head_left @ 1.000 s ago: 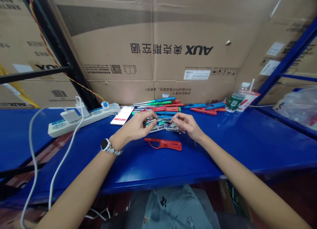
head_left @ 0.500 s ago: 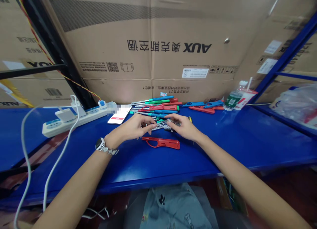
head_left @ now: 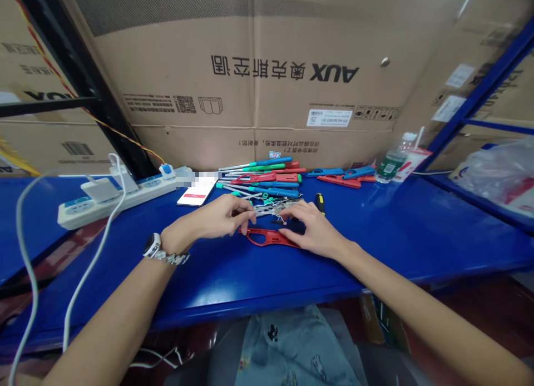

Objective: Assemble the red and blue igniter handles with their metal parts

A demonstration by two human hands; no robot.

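A red plastic lighter casing half (head_left: 267,237) with a trigger loop lies near the middle of the blue table. My left hand (head_left: 225,214) is beside its left end, fingers curled together; whatever they may hold is hidden. Over the casing's right end is my right hand (head_left: 312,227), palm down, thumb and fingers apart. Its thumb tip is at the casing and its fingertips are close to a heap of small metal parts and white wires (head_left: 271,208). Just behind my right hand stands a yellow and black handle (head_left: 320,203).
Lighters (head_left: 271,177) with blue, green and red handles lie piled behind the parts. More red and blue casings (head_left: 342,177) are right of them, beside a bottle (head_left: 390,166) and cup. A phone (head_left: 198,190) and power strip (head_left: 120,194) lie left; a cardboard box (head_left: 258,97) stands behind.
My right hand has come nearer, from the wires to over the red casing's right end, and its fingers have spread. My left hand has drawn back from the wires towards the casing's left end.
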